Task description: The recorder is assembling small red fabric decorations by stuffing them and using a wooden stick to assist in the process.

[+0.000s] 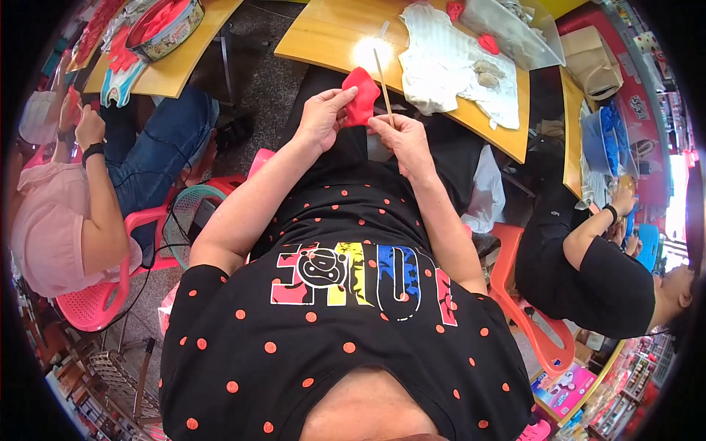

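Wooden desk (323, 33) ahead bears a white cloth (434, 62) and a clear bin (546, 50). By its near edge, the left hand (323, 121) pinches a red fabric piece (360, 95) — fingers clamped on it — while the right hand (403, 143) has its fingers closed on a thin stick (383, 84) beside it.

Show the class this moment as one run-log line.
left grip: holds red cloth | right grip: holds stick | white cloth: on table

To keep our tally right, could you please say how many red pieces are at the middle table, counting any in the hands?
3: one red piece in the left hand, one just before the bin, one left of it. Others may be hidden.
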Action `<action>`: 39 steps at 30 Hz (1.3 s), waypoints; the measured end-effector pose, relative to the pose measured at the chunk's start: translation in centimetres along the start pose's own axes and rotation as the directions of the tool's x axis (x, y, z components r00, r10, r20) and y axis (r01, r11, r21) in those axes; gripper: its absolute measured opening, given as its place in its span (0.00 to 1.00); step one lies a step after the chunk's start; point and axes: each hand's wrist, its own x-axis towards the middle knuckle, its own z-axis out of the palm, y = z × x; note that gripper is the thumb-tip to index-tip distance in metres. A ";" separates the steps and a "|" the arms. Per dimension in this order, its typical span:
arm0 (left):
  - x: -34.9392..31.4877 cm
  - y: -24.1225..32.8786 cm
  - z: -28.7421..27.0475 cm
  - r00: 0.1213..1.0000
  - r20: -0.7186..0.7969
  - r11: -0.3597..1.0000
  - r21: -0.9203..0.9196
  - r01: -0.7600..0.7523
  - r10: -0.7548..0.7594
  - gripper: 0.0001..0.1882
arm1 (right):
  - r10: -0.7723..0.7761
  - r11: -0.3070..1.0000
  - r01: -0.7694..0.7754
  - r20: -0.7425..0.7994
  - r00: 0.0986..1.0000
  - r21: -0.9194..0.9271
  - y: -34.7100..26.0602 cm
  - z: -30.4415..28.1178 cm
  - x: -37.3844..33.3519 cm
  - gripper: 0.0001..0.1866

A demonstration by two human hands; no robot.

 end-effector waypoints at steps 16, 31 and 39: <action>1.0 0.7 -0.8 0.972 0.129 0.956 -0.194 0.221 -0.199 0.09 | 0.078 0.997 -0.079 0.106 0.991 0.005 0.2 -0.9 0.6 0.09; 1.3 3.1 -2.2 0.928 0.201 0.942 0.187 0.279 -0.314 0.10 | -0.291 0.955 0.272 -0.201 0.935 -0.118 -5.8 -7.2 9.2 0.20; 1.7 3.2 -2.6 0.901 0.253 0.934 0.032 0.357 -0.353 0.06 | -0.692 0.432 0.138 -0.229 0.685 -0.891 -5.5 -15.7 13.9 0.17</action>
